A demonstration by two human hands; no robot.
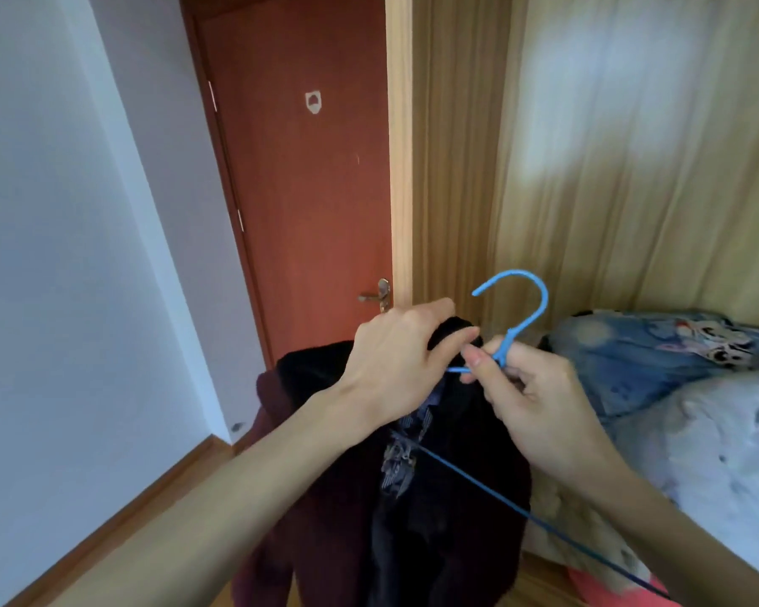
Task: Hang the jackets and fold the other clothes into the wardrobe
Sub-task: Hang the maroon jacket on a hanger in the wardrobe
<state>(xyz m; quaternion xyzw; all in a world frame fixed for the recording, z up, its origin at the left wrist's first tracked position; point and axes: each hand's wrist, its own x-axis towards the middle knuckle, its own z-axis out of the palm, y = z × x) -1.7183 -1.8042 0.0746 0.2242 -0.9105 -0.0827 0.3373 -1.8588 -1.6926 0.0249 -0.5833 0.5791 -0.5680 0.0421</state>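
Item: my left hand [395, 365] grips dark maroon fabric jacket [413, 497], right hand [540, 400] pinches thin blue plastic hanger [511, 335] neck; hanging not yet done.

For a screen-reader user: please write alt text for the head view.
Two hands fit a blue hanger into a dark jacket: the left hand grips the collar, the right hand pinches the hanger's neck. Behind are a red door and a bed.

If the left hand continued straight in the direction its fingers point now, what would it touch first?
The left hand grips the dark jacket, fingers pointing right toward the right hand. It would probably first meet the neck of the blue hanger and the right hand's fingertips, though depth is unclear.
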